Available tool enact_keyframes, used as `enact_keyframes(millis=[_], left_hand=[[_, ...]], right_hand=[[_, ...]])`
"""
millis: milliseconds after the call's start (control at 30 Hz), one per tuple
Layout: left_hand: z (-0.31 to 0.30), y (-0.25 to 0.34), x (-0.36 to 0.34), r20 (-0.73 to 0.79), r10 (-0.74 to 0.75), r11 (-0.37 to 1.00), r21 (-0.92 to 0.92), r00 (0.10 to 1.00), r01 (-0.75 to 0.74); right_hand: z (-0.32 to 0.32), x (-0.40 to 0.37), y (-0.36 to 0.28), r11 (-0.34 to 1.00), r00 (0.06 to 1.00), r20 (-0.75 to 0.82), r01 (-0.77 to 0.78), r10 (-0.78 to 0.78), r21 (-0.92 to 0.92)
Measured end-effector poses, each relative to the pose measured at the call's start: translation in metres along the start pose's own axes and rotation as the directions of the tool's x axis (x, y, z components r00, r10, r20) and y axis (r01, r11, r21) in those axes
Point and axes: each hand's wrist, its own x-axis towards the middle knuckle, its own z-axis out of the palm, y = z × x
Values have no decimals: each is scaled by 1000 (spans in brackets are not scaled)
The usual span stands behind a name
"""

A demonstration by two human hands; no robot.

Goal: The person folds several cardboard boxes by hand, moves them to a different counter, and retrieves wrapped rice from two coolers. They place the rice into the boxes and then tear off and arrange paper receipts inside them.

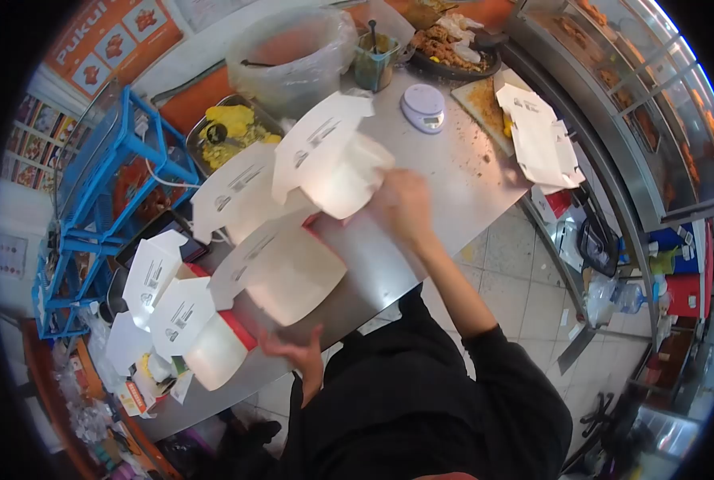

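My right hand (405, 206) is closed at the right edge of a white paper takeaway box (349, 178) with its printed lid raised. Motion blurs the fingers a little. Nearer to me stands a larger open takeaway box (297, 272), white inside with red outer sides. My left hand (299, 352) has its fingers apart and holds nothing, close to the table's front edge. Just left of it is another open box (215, 358), its lid (182, 316) standing up. A further raised lid (237, 190) shows behind the large box.
A metal tray of yellow food (233, 132) and a plastic-lined bin (293, 68) are at the back. A small scale (423, 108), a food-stained board (485, 112) and another white box (539, 140) lie rightward. A blue rack (117, 176) stands left, a glass food cabinet (653, 104) right.
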Motion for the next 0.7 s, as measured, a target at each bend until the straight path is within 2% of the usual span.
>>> enact_keyframes(millis=[100, 133, 167, 200, 233, 267, 300, 333, 367, 400, 433, 467, 500, 567, 600, 633, 667, 700], left_hand=[[3, -10, -50, -173, -54, 998, 20, 983, 58], [13, -8, -55, -190, -57, 998, 15, 980, 61], [24, 0, -55, -202, 110, 989, 123, 973, -86], [34, 12, -57, -186, 271, 945, 236, 944, -225], [61, 39, -52, -196, 267, 947, 234, 944, -219], [105, 79, -36, -300, 268, 961, 10, 916, -278], [144, 115, -21, -398, 247, 915, -205, 884, -348], [171, 141, -13, -254, 366, 882, -210, 895, -421], [199, 166, -7, -103, 476, 844, -227, 873, -487], [239, 197, 4, -19, 639, 703, -391, 769, -594], [271, 247, 25, 227, 744, 626, -566, 629, -536], [318, 280, 26, 336, 817, 557, -673, 470, -487], [346, 321, 24, 381, 854, 521, -642, 355, -563], [429, 342, 4, 303, 946, 300, -675, 118, -674], [440, 351, 4, 298, 947, 297, -677, 118, -673], [449, 362, 7, 382, 917, 371, -705, 117, -604], [457, 375, 14, 460, 881, 441, -721, 106, -535], [457, 390, 24, 308, 871, 489, -612, 382, -621]], right_hand=[[-81, 8, 122, 917, 953, -219, -268, 208, -294], [-99, 2, 166, 665, 894, -186, -429, 407, -612], [-115, -11, 219, 561, 899, -187, -398, 396, -726], [-122, -26, 277, 551, 876, -153, -415, 458, -724], [-140, -30, 316, 509, 860, 15, -288, 510, -811], [-157, -14, 319, 668, 839, -11, -442, 544, -599], [-173, 5, 314, 762, 811, -18, -557, 585, -330], [-170, 11, 331, 866, 866, -137, -493, 480, -85], [-167, 16, 348, 919, 877, -276, -365, 393, 150], [-167, 23, 361, 877, 854, -236, -404, 463, 258], [-163, 29, 370, 869, 857, -265, -336, 442, 362], [-161, 38, 372, 825, 849, -245, -322, 469, 464], [-161, 45, 370, 770, 840, -222, -307, 496, 559], [-172, 53, 366, 729, 830, -221, -284, 512, 623], [-184, 59, 360, 747, 805, -290, -261, 518, 612], [-199, 67, 353, 769, 781, -358, -231, 512, 596], [-217, 74, 344, 864, 821, -408, -191, 400, 465], [-236, 75, 345, 906, 903, -339, -111, 263, 407]])
